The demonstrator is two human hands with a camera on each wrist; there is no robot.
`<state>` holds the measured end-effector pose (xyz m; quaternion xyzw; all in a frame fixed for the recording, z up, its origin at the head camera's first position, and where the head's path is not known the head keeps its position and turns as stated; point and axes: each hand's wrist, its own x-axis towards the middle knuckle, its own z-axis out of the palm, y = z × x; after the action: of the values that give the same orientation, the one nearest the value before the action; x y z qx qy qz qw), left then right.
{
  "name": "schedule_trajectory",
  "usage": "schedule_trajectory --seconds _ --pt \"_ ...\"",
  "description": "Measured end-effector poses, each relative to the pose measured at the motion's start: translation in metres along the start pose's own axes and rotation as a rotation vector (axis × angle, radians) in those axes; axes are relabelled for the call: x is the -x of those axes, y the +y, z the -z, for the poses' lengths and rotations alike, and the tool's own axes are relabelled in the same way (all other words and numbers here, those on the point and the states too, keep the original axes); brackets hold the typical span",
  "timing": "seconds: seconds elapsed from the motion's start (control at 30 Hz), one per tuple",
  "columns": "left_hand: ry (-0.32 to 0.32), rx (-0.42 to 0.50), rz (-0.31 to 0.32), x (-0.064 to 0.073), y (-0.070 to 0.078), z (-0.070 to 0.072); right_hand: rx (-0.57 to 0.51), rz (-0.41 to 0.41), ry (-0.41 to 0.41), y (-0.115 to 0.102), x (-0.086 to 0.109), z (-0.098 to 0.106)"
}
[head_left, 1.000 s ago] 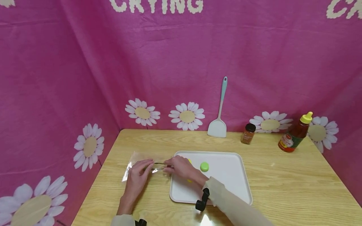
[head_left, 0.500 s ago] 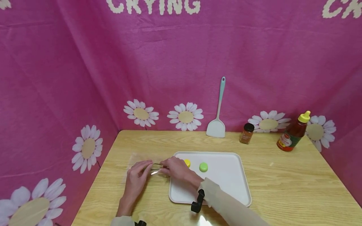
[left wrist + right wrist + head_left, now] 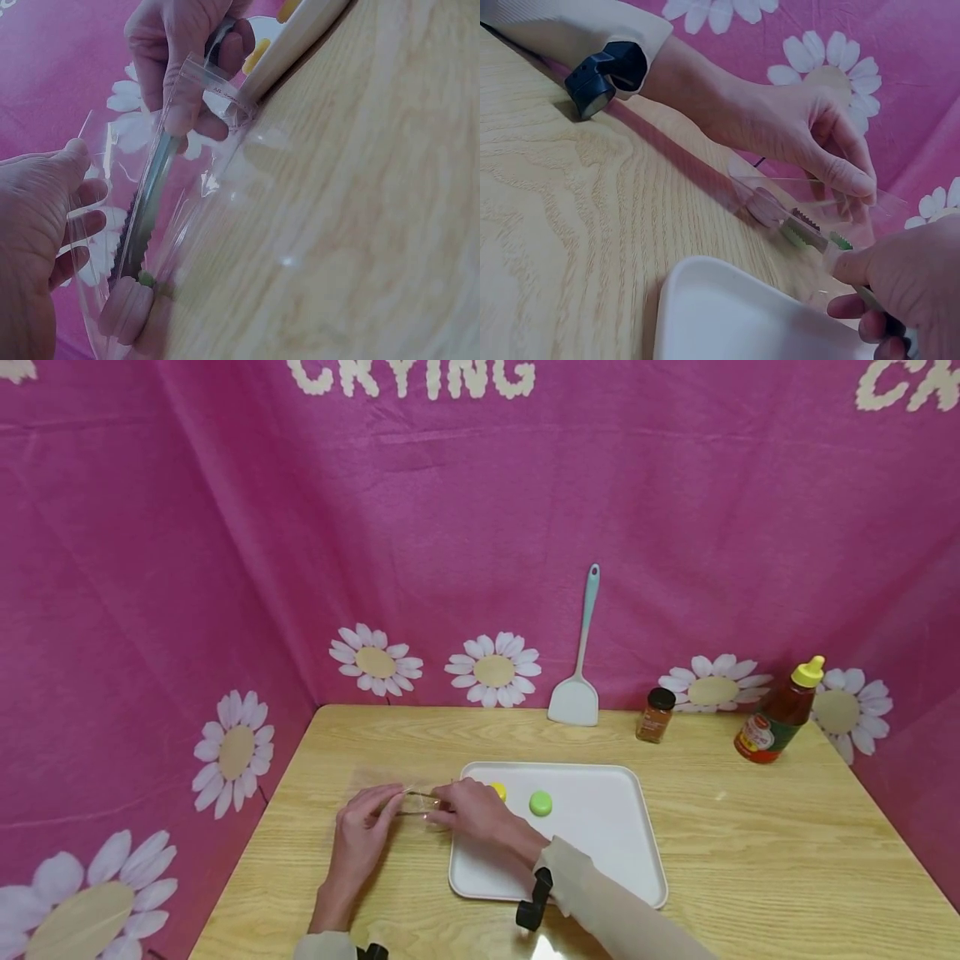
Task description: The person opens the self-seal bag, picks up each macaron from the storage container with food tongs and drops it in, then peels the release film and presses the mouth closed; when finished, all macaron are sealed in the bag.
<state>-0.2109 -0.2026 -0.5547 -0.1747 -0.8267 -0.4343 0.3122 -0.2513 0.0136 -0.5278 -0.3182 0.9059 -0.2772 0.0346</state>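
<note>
Head view, starting from the left: what is your left hand [image 3: 363, 835] doing?

– It sits left of bottom centre, thumb and fingers pinching the edge of a clear plastic bag [image 3: 372, 776].

– And inside that bag?

– Your left wrist view shows a pink macaron [image 3: 127, 310] there, at the lower left of the frame. Something green lies beside it, too hidden to name. The serrated ends of your metal tongs [image 3: 146, 214] reach into the bag beside the macaron; you can't tell whether they press on it.

– Who has the tongs?

– Your right hand [image 3: 476, 810], just right of the bag in the head view, its fingers curled round them.

– Further right?

– Your white tray [image 3: 592, 860], at lower centre, partly under your right arm. A yellow round piece [image 3: 498, 791] shows beside your hand, then a green round piece [image 3: 541, 803]. Behind, a spatula [image 3: 575, 700] leans on the pink curtain [image 3: 465, 543]; then a dark-lidded jar [image 3: 656, 718] and, at right, a yellow-capped sauce bottle [image 3: 772, 722].
</note>
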Motion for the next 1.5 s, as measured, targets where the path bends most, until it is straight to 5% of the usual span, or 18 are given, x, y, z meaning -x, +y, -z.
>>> schedule_trajectory --seconds 0.7,1.5 --pt "-0.007 0.023 0.025 0.003 -0.004 0.001 -0.035 0.036 0.065 0.018 0.049 0.034" --pt "-0.018 0.036 0.060 0.004 -0.004 -0.001 -0.108 -0.209 0.112 0.064 0.167 0.079"
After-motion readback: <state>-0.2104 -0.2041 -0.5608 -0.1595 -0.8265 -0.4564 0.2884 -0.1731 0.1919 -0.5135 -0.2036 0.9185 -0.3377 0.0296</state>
